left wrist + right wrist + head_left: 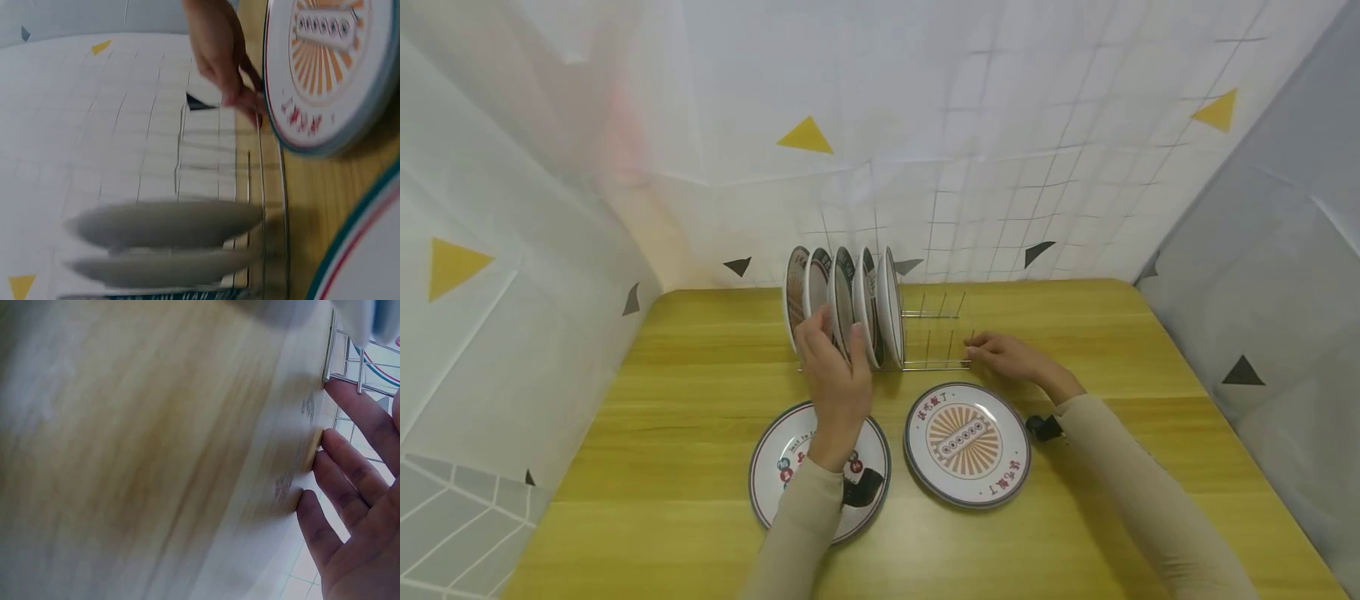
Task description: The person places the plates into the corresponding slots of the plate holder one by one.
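Note:
A metal wire dish rack [936,365] stands at the back of the table, with several patterned plates [891,308] upright in its left part. My left hand [838,387] is raised at the front of these plates, thumb and fingers apart and nothing gripped between them. In the left wrist view that hand is out of sight, and the racked plates [169,224] look blurred. At the rack's right end my right hand [1011,358] touches the wire. The right wrist view shows its fingers [359,415] fairly straight and spread, the index fingertip at the rack's corner.
Two round plates lie face up in front of the rack: a sunburst one [967,446] at right and one with red and teal marks [775,492] at left, partly under my left forearm. White sheeting [880,200] walls the wooden table [647,467] behind and at both sides.

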Motion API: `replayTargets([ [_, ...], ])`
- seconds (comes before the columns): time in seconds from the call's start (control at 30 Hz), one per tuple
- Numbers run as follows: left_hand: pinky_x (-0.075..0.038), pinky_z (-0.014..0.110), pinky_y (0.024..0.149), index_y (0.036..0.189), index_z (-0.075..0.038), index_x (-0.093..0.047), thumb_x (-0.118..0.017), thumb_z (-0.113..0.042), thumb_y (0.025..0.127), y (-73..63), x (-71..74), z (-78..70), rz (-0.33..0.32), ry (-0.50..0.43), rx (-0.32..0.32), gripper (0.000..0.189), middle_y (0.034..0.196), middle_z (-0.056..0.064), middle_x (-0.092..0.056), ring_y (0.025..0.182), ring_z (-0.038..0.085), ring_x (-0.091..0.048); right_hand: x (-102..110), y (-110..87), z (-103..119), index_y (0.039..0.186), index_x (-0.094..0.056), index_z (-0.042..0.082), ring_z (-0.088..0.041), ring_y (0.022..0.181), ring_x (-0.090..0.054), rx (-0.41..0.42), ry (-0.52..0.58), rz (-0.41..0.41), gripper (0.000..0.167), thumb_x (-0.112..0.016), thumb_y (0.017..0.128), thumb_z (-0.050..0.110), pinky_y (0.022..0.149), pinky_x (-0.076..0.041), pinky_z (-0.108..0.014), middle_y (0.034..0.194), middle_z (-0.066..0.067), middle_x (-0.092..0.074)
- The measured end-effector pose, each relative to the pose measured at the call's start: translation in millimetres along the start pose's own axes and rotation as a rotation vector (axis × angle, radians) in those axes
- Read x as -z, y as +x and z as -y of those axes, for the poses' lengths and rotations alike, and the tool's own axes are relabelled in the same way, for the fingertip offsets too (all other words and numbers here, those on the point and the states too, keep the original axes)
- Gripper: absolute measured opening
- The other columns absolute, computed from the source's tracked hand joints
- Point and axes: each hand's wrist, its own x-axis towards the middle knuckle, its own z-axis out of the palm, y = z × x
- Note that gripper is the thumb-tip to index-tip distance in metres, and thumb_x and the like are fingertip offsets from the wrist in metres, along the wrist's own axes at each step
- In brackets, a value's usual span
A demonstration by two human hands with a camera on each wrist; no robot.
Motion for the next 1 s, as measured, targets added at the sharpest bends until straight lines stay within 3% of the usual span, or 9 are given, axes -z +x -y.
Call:
replayTargets([
  [0.07,-0.043,0.039,0.088,0.13,-0.001,-0.044,-0.049,-0.033,0.102,3.6,15.1,6.5,0.005,0.062,0.008,0.043,0.112,0.016,-0.049,0.104,0.028,-0.049,0.5,-0.1,0.4,0.112,-0.074,0.011,-0.042,0.132,-0.045,-0.001,0.0,0.0,0.039,-0.044,0.105,0.036,0.11,-0.032,-0.059,0.143,-0.019,-0.051],
  [0.17,-0.042,0.04,0.078,0.121,-0.001,-0.053,-0.052,-0.032,0.101,8.8,37.8,20.9,0.084,0.152,0.056,0.037,0.104,0.015,-0.054,0.094,0.029,-0.051,1.3,-0.6,1.2,0.113,-0.073,0.01,-0.043,0.131,-0.045,-0.001,0.004,-0.004,0.04,-0.044,0.105,0.036,0.11,-0.032,-0.06,0.142,-0.019,-0.05],
  [0.3,-0.046,0.045,0.079,0.115,-0.001,-0.059,-0.056,-0.03,0.1,10.1,66.7,47.2,0.309,0.246,0.169,0.033,0.108,0.019,-0.057,0.097,0.033,-0.055,1.3,-1.3,1.5,0.114,-0.073,0.011,-0.042,0.132,-0.045,-0.017,0.001,-0.006,0.041,-0.044,0.104,0.038,0.11,-0.032,-0.06,0.142,-0.018,-0.051],
  [0.43,-0.046,0.051,0.085,0.121,0.003,-0.058,-0.057,-0.033,0.099,2.8,90.1,76.3,0.544,0.348,0.301,0.043,0.118,0.026,-0.051,0.107,0.04,-0.051,0.6,-2.0,2.1,0.115,-0.072,0.012,-0.041,0.133,-0.044,-0.031,-0.001,0.0,0.042,-0.044,0.104,0.041,0.111,-0.031,-0.059,0.143,-0.016,-0.051],
  [0.57,-0.047,0.052,0.086,0.126,0.006,-0.054,-0.061,-0.034,0.095,-6.8,107.2,101.2,0.697,0.44,0.387,0.051,0.118,0.029,-0.048,0.106,0.04,-0.049,0.7,-1.8,3.5,0.116,-0.072,0.01,-0.041,0.133,-0.043,-0.029,0.014,-0.003,0.042,-0.045,0.104,0.04,0.112,-0.031,-0.059,0.144,-0.016,-0.05],
  [0.7,-0.051,0.044,0.078,0.125,0.005,-0.056,-0.07,-0.027,0.09,-14.4,119.6,116.3,0.837,0.432,0.457,0.049,0.105,0.021,-0.058,0.09,0.03,-0.055,1.0,-0.6,3.2,0.116,-0.072,0.011,-0.041,0.134,-0.043,-0.033,0.002,-0.003,0.042,-0.044,0.104,0.04,0.111,-0.031,-0.058,0.144,-0.016,-0.05],
  [0.83,-0.053,0.038,0.075,0.123,0.001,-0.058,-0.072,-0.018,0.089,-19.5,124.8,123.6,0.92,0.356,0.497,0.042,0.097,0.012,-0.065,0.082,0.021,-0.058,1.3,-0.2,3.1,0.117,-0.071,0.012,-0.041,0.133,-0.043,-0.042,-0.012,-0.003,0.042,-0.044,0.104,0.041,0.111,-0.031,-0.059,0.144,-0.016,-0.05],
  [1.0,-0.052,0.038,0.077,0.117,0.0,-0.062,-0.07,-0.011,0.088,-23.4,129.2,127.0,0.932,0.327,0.435,0.031,0.093,0.008,-0.065,0.082,0.019,-0.057,0.3,-0.7,3.8,0.114,-0.073,0.012,-0.042,0.132,-0.044,-0.039,-0.001,-0.004,0.04,-0.046,0.104,0.04,0.11,-0.031,-0.06,0.144,-0.017,-0.05],
])
